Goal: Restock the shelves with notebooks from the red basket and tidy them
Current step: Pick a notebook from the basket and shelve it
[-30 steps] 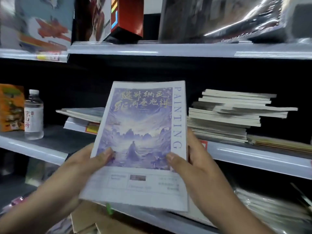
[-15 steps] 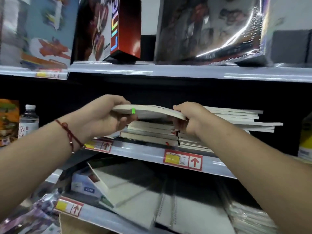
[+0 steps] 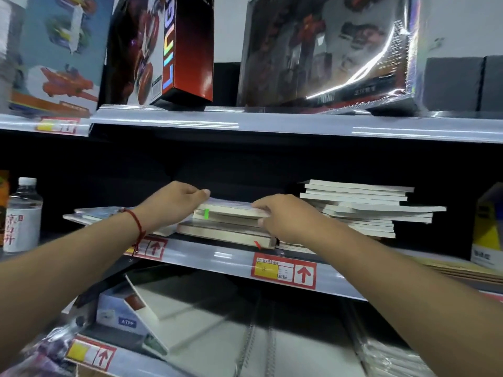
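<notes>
A notebook (image 3: 231, 209) with a green tab on its page edge lies flat on top of the middle stack (image 3: 226, 236) on the middle shelf (image 3: 217, 257). My left hand (image 3: 174, 205) grips its left end, fingers over the top. At the right end, my right hand (image 3: 283, 217) has its fingers on the cover and its thumb under the edge. A taller, uneven stack of notebooks (image 3: 362, 209) stands just to the right. Thin flat notebooks (image 3: 87, 215) lie to the left, behind my left wrist. The red basket is out of view.
A water bottle (image 3: 23, 213) stands at the shelf's far left and a yellow box (image 3: 487, 232) at its far right. Toy boxes (image 3: 168, 50) fill the top shelf. Spiral pads and books (image 3: 217, 336) lie on the lower shelf.
The painting notebook went from upright in front of me to flat on the middle stack. Both hands followed it forward and lowered it onto the pile.
</notes>
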Demonstrator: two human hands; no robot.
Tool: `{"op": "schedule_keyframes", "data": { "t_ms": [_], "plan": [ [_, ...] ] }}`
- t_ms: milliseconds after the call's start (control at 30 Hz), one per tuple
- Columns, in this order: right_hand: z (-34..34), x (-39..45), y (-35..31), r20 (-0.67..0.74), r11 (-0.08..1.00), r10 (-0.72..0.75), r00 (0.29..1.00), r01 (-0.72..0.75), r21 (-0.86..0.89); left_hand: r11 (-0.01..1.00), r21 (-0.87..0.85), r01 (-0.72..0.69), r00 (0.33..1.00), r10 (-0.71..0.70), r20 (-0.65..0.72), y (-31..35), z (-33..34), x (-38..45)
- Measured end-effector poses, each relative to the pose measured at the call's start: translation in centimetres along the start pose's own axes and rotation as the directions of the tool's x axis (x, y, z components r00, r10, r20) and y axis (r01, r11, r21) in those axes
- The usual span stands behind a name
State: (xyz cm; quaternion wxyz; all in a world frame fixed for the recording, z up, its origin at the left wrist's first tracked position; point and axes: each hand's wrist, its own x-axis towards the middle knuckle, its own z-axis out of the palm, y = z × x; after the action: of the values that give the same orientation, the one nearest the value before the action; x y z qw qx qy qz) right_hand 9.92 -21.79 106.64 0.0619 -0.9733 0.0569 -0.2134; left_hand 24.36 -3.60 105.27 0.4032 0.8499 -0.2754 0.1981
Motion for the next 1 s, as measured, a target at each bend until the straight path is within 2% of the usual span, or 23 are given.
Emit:
{"op": "schedule_keyframes", "data": {
  "t_ms": [233, 300, 400, 433, 533, 567, 600, 700, 767, 800, 867, 1000],
  "plan": [
    [0.3, 0.2, 0.5, 0.013, 1.0, -0.013, 1.0, 0.013, -0.024, 0.996, 0.067, -0.065, 0.994, 0.058, 0.094, -0.3, -0.2, 0.2],
    [0.4, 0.2, 0.8, 0.037, 1.0, -0.007, 0.999, 0.008, -0.018, 0.998, 0.031, -0.052, 0.992, 0.048, 0.113, -0.5, -0.2, -0.2],
    [1.0, -0.7, 1.0, 0.034, 0.999, -0.008, 0.999, 0.009, -0.034, 0.99, -0.136, 0.028, 0.985, -0.004, 0.173, -1.0, -0.4, -1.2],
    [1.3, -1.5, 0.9, -0.026, 0.999, -0.013, 1.0, 0.012, -0.036, 0.979, -0.2, 0.031, 0.992, -0.005, 0.128, -1.2, -0.6, -1.7],
    [2.9, -5.7, 0.4, -0.279, 0.995, -0.095, 0.956, 0.084, -0.052, 0.937, -0.342, -0.074, 0.98, 0.006, -0.197, -2.1, -1.1, -4.5],
    [3.7, -7.4, 0.2, -0.316, 0.99, -0.14, 0.938, 0.135, -0.037, 0.922, -0.369, -0.122, 0.97, 0.032, -0.241, -2.4, -0.9, -6.3],
    [4.6, -9.1, 0.1, -0.32, 0.982, -0.181, 0.93, 0.187, -0.011, 0.919, -0.36, -0.163, 0.972, 0.087, -0.219, -2.9, -0.4, -8.5],
    [8.5, -13.3, 0.4, -0.181, 0.963, -0.244, 0.953, 0.26, 0.069, 0.955, -0.172, -0.24, 0.966, 0.252, 0.049, -5.5, 3.0, -16.0],
    [12.0, -15.7, 0.7, 0.01, 0.965, -0.227, 0.974, 0.224, 0.14, 0.945, 0.027, -0.327, 0.919, 0.312, 0.24, -7.7, 5.5, -20.2],
    [13.9, -16.7, 0.9, 0.104, 0.966, -0.221, 0.97, 0.203, 0.158, 0.934, 0.066, -0.351, 0.883, 0.307, 0.355, -8.7, 6.9, -21.9],
    [18.1, -18.7, 1.8, 0.27, 0.973, -0.207, 0.94, 0.169, 0.156, 0.949, 0.097, -0.301, 0.79, 0.192, 0.582, -11.2, 9.9, -25.0],
    [27.2, -23.2, 4.1, 0.533, 0.981, -0.088, 0.841, -0.019, 0.193, 0.975, 0.159, -0.157, 0.623, -0.027, 0.782, -16.1, 16.0, -31.1]
  ]
}}
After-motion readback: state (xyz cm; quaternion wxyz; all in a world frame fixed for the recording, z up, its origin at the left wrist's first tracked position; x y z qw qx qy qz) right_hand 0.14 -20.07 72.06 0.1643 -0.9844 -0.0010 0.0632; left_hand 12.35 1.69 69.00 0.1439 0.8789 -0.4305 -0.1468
